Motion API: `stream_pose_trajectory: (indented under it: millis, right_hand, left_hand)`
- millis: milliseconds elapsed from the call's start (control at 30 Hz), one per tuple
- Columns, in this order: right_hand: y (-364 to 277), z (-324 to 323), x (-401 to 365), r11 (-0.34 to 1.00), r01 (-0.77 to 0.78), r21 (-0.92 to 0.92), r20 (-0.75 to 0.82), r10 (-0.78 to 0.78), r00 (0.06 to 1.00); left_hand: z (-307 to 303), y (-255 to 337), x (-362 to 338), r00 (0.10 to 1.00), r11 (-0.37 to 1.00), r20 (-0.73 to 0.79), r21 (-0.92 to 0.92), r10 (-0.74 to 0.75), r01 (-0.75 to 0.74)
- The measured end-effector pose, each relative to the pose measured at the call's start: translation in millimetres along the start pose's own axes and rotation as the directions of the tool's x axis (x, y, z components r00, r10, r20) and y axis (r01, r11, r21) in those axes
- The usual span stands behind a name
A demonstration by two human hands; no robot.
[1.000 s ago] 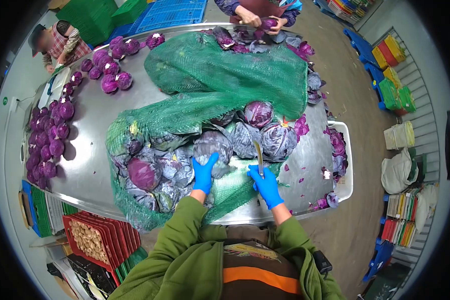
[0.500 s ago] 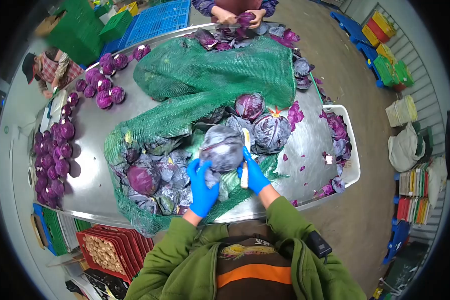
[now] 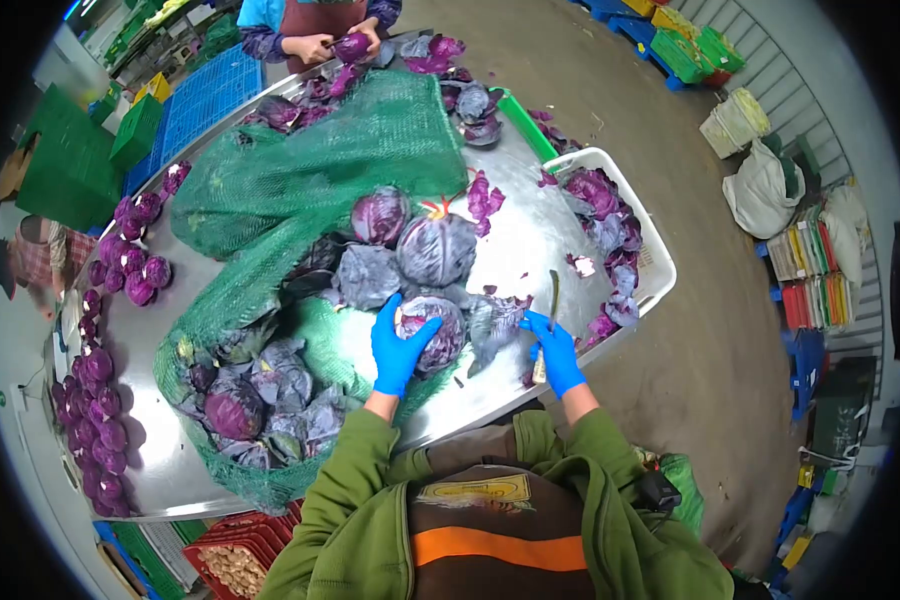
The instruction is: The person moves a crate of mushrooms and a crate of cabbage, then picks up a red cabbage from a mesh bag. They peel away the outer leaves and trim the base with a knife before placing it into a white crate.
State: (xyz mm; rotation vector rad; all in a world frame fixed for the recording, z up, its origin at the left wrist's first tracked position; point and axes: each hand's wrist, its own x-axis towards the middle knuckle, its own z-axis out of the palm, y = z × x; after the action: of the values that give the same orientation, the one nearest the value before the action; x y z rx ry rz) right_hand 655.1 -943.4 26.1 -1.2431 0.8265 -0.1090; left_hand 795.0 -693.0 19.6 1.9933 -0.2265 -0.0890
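Observation:
My left hand (image 3: pixel 398 348) grips a red cabbage (image 3: pixel 436 332) from its left side, thumb across the top, low over the metal table. My right hand (image 3: pixel 558 352), also in a blue glove, is closed around a knife (image 3: pixel 554 292); the blade points away from me and the pale handle shows below the fingers. A loose outer leaf (image 3: pixel 496 330) hangs between the cabbage and my right fingertips, which seem to touch its edge. Just beyond are a large whole cabbage (image 3: pixel 437 249), a smaller purple one (image 3: pixel 380 216) and a greyish leafy one (image 3: pixel 368 276).
A green mesh sack (image 3: pixel 310 165) lies across the table (image 3: pixel 185 370), with more cabbages in its near end. Trimmed purple cabbages (image 3: pixel 95 410) line the left edge. A white bin (image 3: pixel 660 270) of leaves stands at right. Across the table, another person's hands (image 3: pixel 335 45) hold a cabbage.
My right hand has moved right, away from the cabbage, with the knife. A leaf now hangs off the cabbage, which shows more purple. The view has swung to the right.

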Motion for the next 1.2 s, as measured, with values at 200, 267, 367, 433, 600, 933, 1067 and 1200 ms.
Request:
stream_pose_trajectory:
  millis: [200, 267, 367, 433, 600, 933, 1067, 1200]
  right_hand:
    - [21, -36, 44, 0.989, -0.106, 0.103, -0.164, 0.122, 0.979]
    - [26, -46, 46, 0.983, -0.172, 0.061, -0.034, 0.174, 0.984]
    - [20, -48, 45, 0.876, -0.482, -0.037, 0.293, 0.47, 0.832]
    - [12, -46, 44, 0.828, -0.555, -0.085, 0.407, 0.537, 0.739]
    - [-66, -77, 86, 0.914, -0.373, -0.157, 0.361, 0.405, 0.84]
    - [-88, -149, 92, 0.641, 0.322, -0.697, 0.41, -0.012, 0.912]
    - [-71, -152, 95, 0.647, 0.459, -0.609, 0.452, -0.192, 0.871]
    - [-76, -150, 93, 0.547, 0.42, -0.724, 0.429, -0.12, 0.896]
  left_hand:
    - [13, 57, 0, 0.983, 0.977, 0.099, 0.131, 0.154, -0.166]
    - [24, 47, -7, 0.908, 0.984, 0.381, 0.03, -0.174, 0.176]
    - [58, 49, -29, 0.811, 0.887, 0.51, -0.176, -0.288, 0.426]
    - [76, 61, -32, 0.812, 0.879, 0.439, -0.097, -0.384, 0.468]
    - [129, 103, -22, 0.863, 0.844, 0.132, -0.179, -0.488, 0.505]
    - [182, 118, -2, 0.956, 0.944, 0.151, 0.254, -0.253, 0.209]
    - [196, 148, 9, 0.961, 0.917, 0.245, 0.398, -0.127, 0.02]
    - [217, 162, 18, 0.947, 0.768, 0.196, 0.636, -0.254, 0.075]
